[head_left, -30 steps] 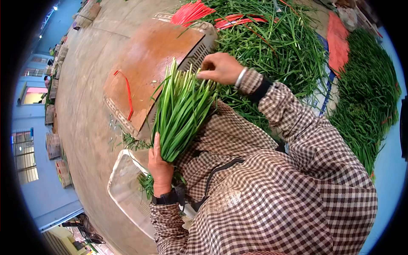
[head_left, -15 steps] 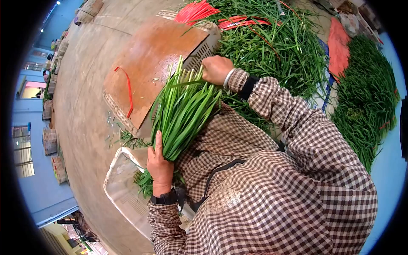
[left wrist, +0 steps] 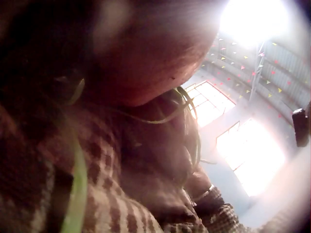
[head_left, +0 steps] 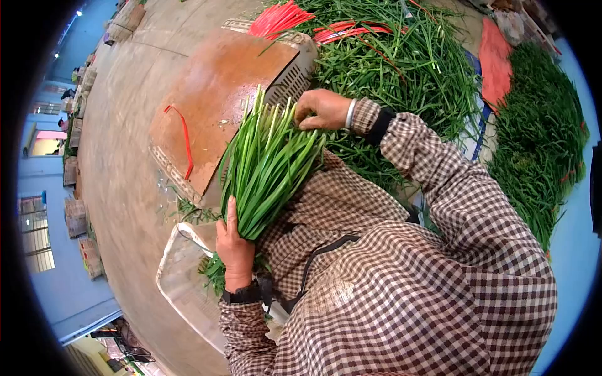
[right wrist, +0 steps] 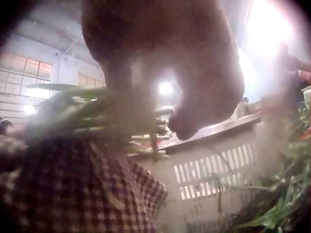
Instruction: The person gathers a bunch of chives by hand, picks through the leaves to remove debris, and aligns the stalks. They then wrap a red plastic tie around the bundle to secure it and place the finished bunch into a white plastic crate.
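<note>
A thick bunch of garlic chives lies over the person's lap, pale stem ends toward the crate and green leaves toward the body. My left hand grips the leafy end, one finger stretched along the leaves; the others are hidden. In the left wrist view, dark blurred skin and checked cloth surround a chive leaf. My right hand is at the stem ends with bent fingers. The right wrist view shows a gap between its digits beside the blurred stems; I cannot tell whether it pinches any.
An upturned crate with a brown board stands ahead, a red strip on it. Beyond lie red strips and a loose chive heap. More chives are piled far right. A white basket stands by the left hand.
Half a second ago the right hand held a leaf drawn crosswise over the stems; that leaf no longer shows there. The left hand keeps its hold on the bunch.
</note>
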